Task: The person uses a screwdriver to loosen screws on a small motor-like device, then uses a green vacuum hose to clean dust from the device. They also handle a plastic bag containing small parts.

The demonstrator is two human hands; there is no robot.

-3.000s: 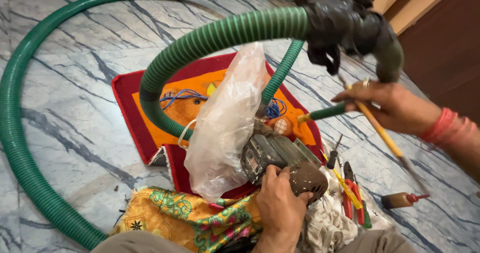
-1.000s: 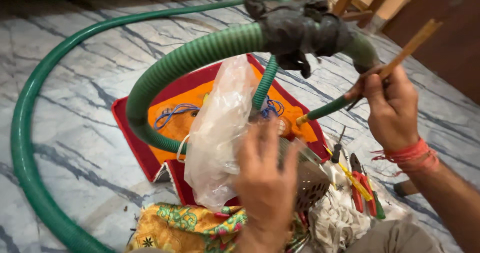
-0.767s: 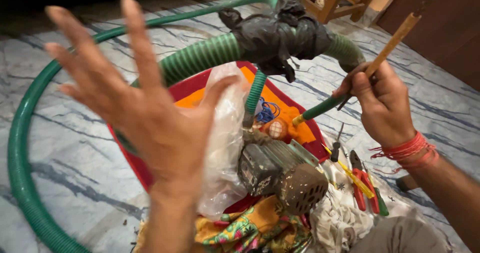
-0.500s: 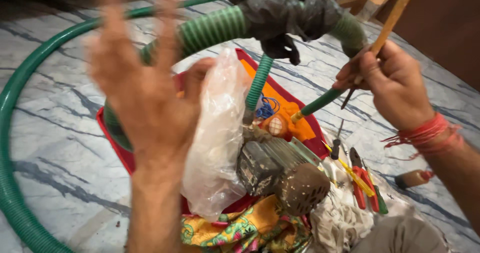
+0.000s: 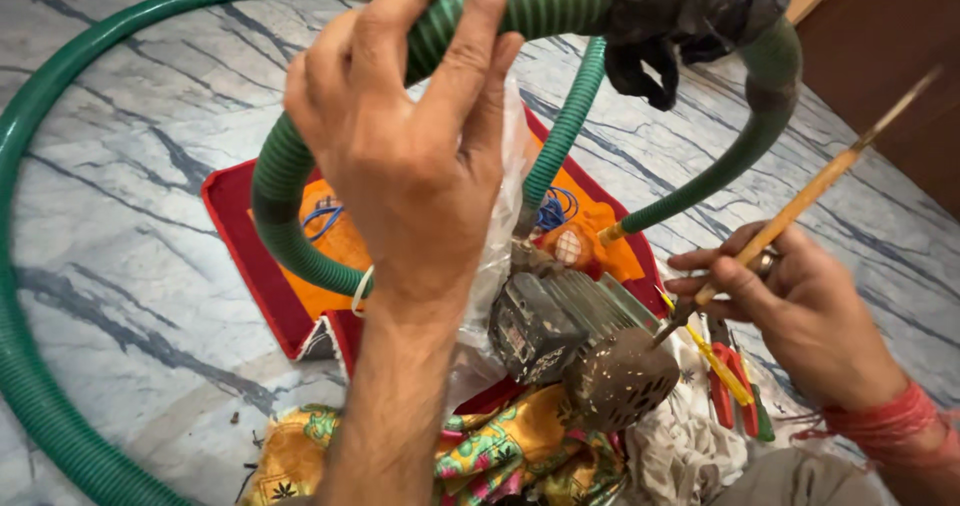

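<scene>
Hands over the pump motor

Your left hand (image 5: 410,156) is raised, fingers loosely spread, holding nothing, before the green hose (image 5: 290,226). Your right hand (image 5: 800,306) pinches a thin brush (image 5: 800,206), tip at the motor (image 5: 575,341) on the floor.

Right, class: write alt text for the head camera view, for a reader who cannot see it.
A person's left hand is raised, fingers spread, in front of a ribbed green hose, while the right hand holds a thin wooden-handled brush beside a dusty grey motor. The motor sits on colourful cloth over a marble floor.
</scene>
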